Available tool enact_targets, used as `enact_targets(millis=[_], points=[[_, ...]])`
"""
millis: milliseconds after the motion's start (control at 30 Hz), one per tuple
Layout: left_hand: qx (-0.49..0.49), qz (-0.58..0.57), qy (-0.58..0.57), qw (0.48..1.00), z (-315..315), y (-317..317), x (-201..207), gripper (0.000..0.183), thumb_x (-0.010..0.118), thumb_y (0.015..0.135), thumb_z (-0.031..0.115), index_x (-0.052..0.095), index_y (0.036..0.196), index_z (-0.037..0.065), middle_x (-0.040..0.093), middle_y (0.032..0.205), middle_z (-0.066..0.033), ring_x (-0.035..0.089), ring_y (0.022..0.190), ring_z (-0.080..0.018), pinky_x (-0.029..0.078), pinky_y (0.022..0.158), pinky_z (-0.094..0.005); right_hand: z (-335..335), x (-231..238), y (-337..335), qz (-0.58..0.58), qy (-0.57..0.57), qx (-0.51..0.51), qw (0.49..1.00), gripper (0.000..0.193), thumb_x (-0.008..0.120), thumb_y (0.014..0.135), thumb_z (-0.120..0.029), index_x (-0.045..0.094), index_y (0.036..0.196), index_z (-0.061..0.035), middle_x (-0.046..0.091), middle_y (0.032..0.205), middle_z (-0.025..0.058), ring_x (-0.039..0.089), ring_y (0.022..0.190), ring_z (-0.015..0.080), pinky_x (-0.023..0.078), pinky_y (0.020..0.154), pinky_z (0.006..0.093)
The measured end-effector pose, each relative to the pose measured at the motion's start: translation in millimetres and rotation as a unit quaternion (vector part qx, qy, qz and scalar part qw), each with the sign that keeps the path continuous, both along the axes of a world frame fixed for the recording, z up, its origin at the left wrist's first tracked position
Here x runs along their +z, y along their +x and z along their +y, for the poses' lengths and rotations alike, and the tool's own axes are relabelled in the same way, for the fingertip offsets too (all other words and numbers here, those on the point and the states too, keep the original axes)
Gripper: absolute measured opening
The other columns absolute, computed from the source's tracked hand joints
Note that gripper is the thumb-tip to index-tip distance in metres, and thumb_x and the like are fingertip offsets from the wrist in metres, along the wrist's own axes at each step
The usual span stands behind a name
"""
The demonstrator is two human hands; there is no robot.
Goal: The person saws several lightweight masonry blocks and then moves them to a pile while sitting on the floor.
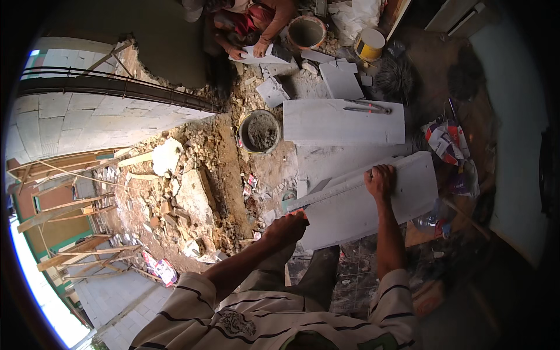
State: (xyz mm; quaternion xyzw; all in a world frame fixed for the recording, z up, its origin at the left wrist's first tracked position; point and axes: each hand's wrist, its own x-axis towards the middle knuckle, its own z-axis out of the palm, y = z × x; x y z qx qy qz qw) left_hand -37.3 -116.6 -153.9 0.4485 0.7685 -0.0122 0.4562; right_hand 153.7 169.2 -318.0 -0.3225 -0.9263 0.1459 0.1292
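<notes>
A long white lightweight concrete block [361, 204] lies tilted in front of me, above my legs. My left hand [284, 230] is closed round the orange handle of a handsaw [299, 213] at the block's left end. What looks like the saw's toothed blade runs along the block's far edge, partly hard to tell from it. My right hand [380, 182] is closed over that far edge, right of the middle, and holds the block. Its fingertips are partly hidden. Beyond it, another white block [344, 125] lies flat, with a slim metal tool [370, 108] on top.
A person's hands [248, 52] hold a smaller block at the far side. A bucket of grey mortar [259, 131] stands left of the blocks; another bucket [307, 32] is farther off. Rubble [186, 198] covers the left ground. A yellow-and-white pail [370, 44] and torn bags [448, 143] lie right.
</notes>
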Motion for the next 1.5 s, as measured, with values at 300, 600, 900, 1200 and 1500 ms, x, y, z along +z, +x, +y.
enact_targets(millis=[300, 600, 900, 1200, 1500], points=[[0.02, -0.014, -0.047, 0.999, -50.1, -15.8, 156.4, 0.056, 0.057, 0.092, 0.016, 0.041, 0.145, 0.013, 0.067, 0.115, -0.0221, 0.069, 0.076, -0.0429, 0.058, 0.063, -0.0521, 14.0, -11.1, 29.1, -0.053, 0.046, -0.009, 0.997, 0.024, 0.064, 0.083, -0.021, 0.059, 0.065, -0.0053, 0.062, 0.068, 0.0103, 0.059, 0.071, 0.0279, 0.042, 0.083, 0.0416], [0.027, -0.016, -0.048, 0.998, -18.8, -11.6, 86.4, 0.044, 0.055, 0.093, 0.018, 0.047, 0.134, 0.005, 0.068, 0.079, -0.0254, 0.069, 0.072, -0.0422, 0.057, 0.065, -0.0523, 11.2, -0.9, 22.8, -0.041, 0.052, -0.001, 0.998, 0.025, 0.062, 0.086, -0.018, 0.059, 0.067, -0.0031, 0.063, 0.07, 0.0112, 0.061, 0.073, 0.0287, 0.044, 0.083, 0.0407], [0.021, -0.004, -0.034, 0.999, -10.4, -13.7, 35.5, 0.044, 0.055, 0.092, 0.018, 0.049, 0.135, 0.009, 0.068, 0.08, -0.0264, 0.069, 0.07, -0.0422, 0.057, 0.065, -0.0529, 8.2, 1.5, 10.5, -0.03, 0.057, 0.015, 0.998, 0.025, 0.061, 0.086, -0.019, 0.058, 0.066, -0.0037, 0.064, 0.071, 0.011, 0.062, 0.074, 0.029, 0.044, 0.082, 0.0406], [0.122, 0.065, -0.175, 0.975, -111.4, -60.0, 149.6, 0.046, 0.054, 0.092, 0.021, 0.051, 0.136, 0.011, 0.067, 0.073, -0.0248, 0.068, 0.068, -0.0438, 0.054, 0.064, -0.057, 10.8, 5.0, 18.4, -0.05, 0.054, 0.004, 0.997, 0.025, 0.06, 0.087, -0.019, 0.059, 0.067, -0.0031, 0.065, 0.073, 0.0106, 0.062, 0.074, 0.0291, 0.044, 0.082, 0.0412], [0.249, 0.068, -0.139, 0.956, -175.5, -43.9, 53.9, 0.036, 0.058, 0.093, 0.027, 0.06, 0.122, 0.006, 0.068, 0.077, -0.0251, 0.068, 0.074, -0.0434, 0.053, 0.067, -0.0546, 40.6, 13.4, 17.9, -0.218, -0.11, 0.111, 0.963, 0.04, 0.063, 0.09, -0.041, 0.066, 0.101, -0.0024, 0.07, 0.094, 0.0131, 0.064, 0.094, 0.0316, 0.041, 0.093, 0.0463]])
